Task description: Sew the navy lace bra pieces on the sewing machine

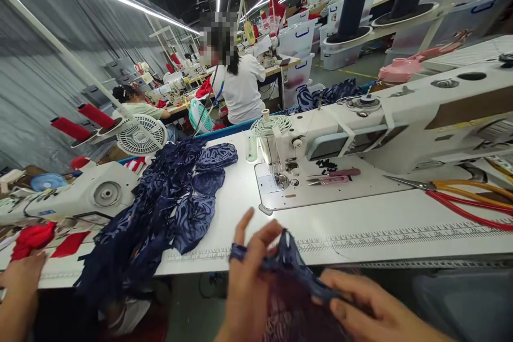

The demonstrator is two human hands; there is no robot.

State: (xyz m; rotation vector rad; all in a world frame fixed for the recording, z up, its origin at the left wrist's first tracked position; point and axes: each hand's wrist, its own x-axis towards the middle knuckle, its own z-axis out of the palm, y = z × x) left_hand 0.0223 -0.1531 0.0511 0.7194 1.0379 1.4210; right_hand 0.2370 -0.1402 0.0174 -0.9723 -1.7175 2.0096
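left hand [250, 270], right hand [363, 296] grasping navy fabric [292, 256] in fingers, near, off sewing machine [404, 104]; navy pieces [158, 200] lying heaped left, finished share unclear.

A sewing workshop, clearly: a sewing machine [404, 104] just beyond the fingers [256, 248], thread cones [352, 13] farther right, more machines [172, 87] away to their left!

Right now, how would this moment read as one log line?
left hand: navy fabric across fingers; right hand: pinching same fabric; nearest sewing machine: beyond hands; scissors: on table
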